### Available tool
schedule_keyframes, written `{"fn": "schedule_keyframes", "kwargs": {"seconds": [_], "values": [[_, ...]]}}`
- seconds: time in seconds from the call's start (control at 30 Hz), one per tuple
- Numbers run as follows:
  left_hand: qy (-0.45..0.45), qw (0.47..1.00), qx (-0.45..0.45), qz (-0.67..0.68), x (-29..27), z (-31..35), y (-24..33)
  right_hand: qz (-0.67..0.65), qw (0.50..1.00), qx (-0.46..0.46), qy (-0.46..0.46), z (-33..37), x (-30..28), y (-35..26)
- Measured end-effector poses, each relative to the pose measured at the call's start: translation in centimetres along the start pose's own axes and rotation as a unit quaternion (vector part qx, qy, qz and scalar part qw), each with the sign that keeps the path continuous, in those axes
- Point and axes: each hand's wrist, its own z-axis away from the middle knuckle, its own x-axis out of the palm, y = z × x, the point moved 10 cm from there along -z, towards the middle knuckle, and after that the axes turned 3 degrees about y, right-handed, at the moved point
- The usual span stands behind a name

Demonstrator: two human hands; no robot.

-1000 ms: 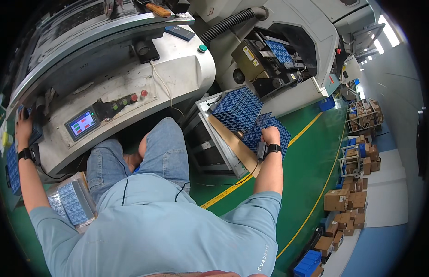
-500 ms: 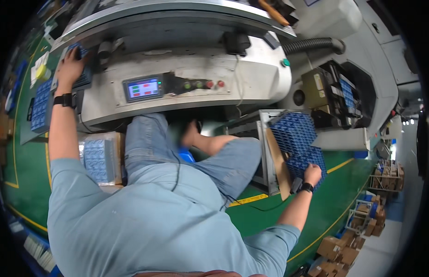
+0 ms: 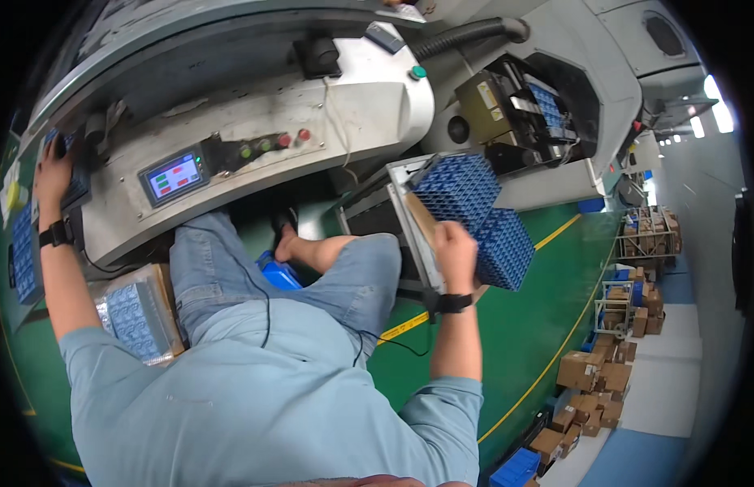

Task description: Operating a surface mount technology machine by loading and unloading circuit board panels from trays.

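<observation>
At the far left my left hand [image 3: 54, 177] reaches to a dark holder [image 3: 78, 180] beside the machine, its fingers round a small black object [image 3: 60, 146] on top. What that object is, I cannot make out. My right hand [image 3: 456, 247] is closed like a fist at the near side of two blue patterned stacks [image 3: 458, 191], in front of a brown cardboard sheet [image 3: 423, 217]. Anything in its fingers is hidden. The stacks lean in a metal-framed rack [image 3: 409, 235] on my right.
A white machine [image 3: 255, 138] with a small lit screen [image 3: 172, 176] and coloured buttons [image 3: 284, 140] stands ahead. A wrapped blue stack [image 3: 137, 321] sits by my left leg, another blue stack [image 3: 25, 256] at far left. Cardboard boxes [image 3: 580, 369] line the right.
My right hand has moved left and up, from the near stack's lower edge to beside the cardboard sheet. My left hand stays at the holder. The whole view has turned to the right.
</observation>
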Motion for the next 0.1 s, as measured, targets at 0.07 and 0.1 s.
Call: {"fn": "schedule_keyframes", "kwargs": {"seconds": [0.07, 0.1], "values": [[-0.012, 0.995, 0.051, -0.086, 1.7, -0.3, 0.4, 0.003, 0.998, -0.046, -0.035, 1.7, 2.6, -4.5], [0.004, 0.997, 0.046, -0.062, 2.0, -0.5, 0.2, 0.001, 0.997, -0.054, -0.063, 2.4, 3.8, -6.2]]}}
